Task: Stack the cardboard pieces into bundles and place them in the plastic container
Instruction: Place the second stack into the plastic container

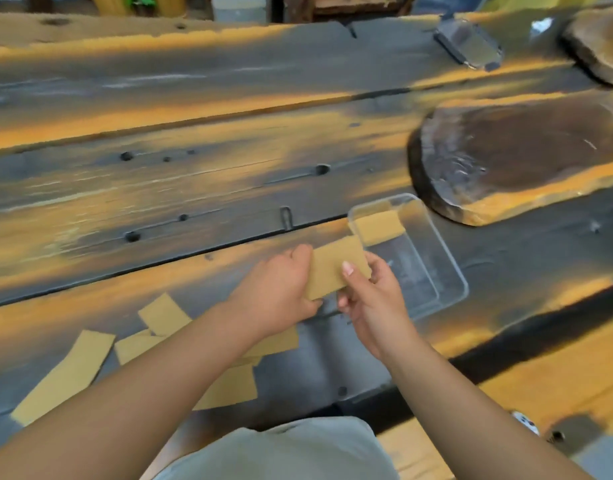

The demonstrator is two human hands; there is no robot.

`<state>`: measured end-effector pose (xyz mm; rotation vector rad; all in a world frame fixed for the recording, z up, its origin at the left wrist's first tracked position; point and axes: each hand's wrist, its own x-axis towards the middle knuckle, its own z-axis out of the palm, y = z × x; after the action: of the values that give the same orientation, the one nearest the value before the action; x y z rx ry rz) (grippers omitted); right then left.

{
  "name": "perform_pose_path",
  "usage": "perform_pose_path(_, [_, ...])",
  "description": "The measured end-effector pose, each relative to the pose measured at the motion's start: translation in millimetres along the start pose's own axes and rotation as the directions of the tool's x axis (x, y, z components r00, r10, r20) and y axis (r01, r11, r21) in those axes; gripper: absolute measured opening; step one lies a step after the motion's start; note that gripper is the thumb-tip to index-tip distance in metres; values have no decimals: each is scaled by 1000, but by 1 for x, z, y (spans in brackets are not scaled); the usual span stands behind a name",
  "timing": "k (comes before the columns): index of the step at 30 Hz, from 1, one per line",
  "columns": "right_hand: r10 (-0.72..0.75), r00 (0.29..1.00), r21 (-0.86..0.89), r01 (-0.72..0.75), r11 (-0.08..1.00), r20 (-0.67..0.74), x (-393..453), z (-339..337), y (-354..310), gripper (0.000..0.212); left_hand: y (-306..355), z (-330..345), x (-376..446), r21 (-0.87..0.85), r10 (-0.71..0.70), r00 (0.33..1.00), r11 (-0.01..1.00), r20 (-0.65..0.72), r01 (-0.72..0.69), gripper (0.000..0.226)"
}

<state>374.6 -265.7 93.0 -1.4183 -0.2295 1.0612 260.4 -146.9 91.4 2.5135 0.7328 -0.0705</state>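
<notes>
Both hands hold one tan cardboard bundle (332, 265) just above the workbench, left of the clear plastic container (450, 268). My left hand (280, 289) grips the bundle's left end, and my right hand (370, 292) pinches its right end with the thumb on top. Inside the container, at its far end, lies another cardboard piece (379, 226). Several loose cardboard pieces (66, 375) are spread on the bench at the lower left, partly hidden under my left forearm.
A dark round wooden slab (519, 154) lies right behind the container. A second slab (599, 43) and a small clear lidded box (469, 46) sit at the far right. The plank workbench (194, 188) has holes and gaps; its front edge runs near my body.
</notes>
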Motion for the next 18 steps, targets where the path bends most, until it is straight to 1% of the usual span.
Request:
perform_pose_path(1, [29,999,32,-28,999,-20,-1,-17,-3,40,18,7,15,-11,8,1000,1000,12,-8,53])
perform_pose_path(2, [48,998,11,-48,999,-27,-1,-26,-4,34,30,12,24,-21,7,1000,1000,24,-7,53])
perform_pose_path(3, [48,998,-14,-48,999,-43,-1,-38,-4,23,44,19,34,-26,15,999,1000,40,-14,54])
perform_pose_path(5, [22,994,9,-21,1000,-111,3,-60,-5,4,70,33,51,-34,34,998,999,62,-32,61])
perform_pose_path(7, [6,975,74,10,997,-223,11,-81,-10,5,89,44,63,-68,52,997,997,64,-47,83])
perform_pose_path(8, [16,954,108,17,994,-298,18,-92,-14,8,95,48,67,-67,60,997,996,54,-56,95])
perform_pose_path(9, [41,926,142,14,990,-375,27,-103,-17,12,99,52,70,-50,71,996,996,45,-69,101])
perform_pose_path(10, [77,892,169,-1,986,-446,38,-114,-19,17,101,57,71,-23,90,995,996,44,-89,99])
perform_pose_path(11, [113,857,177,-26,984,-503,50,-124,-20,20,101,63,70,18,119,991,993,68,-120,91])
perform_pose_path(13, [163,809,125,-111,986,-564,75,-139,-19,21,99,76,65,107,190,966,972,178,-211,70])
perform_pose_path(15, [211,804,83,-199,977,-556,97,-142,-12,18,94,88,58,144,244,930,946,276,-291,64])
perform_pose_path(18, [328,787,64,-348,935,-522,123,-139,7,15,84,103,53,205,297,890,902,346,-381,67])
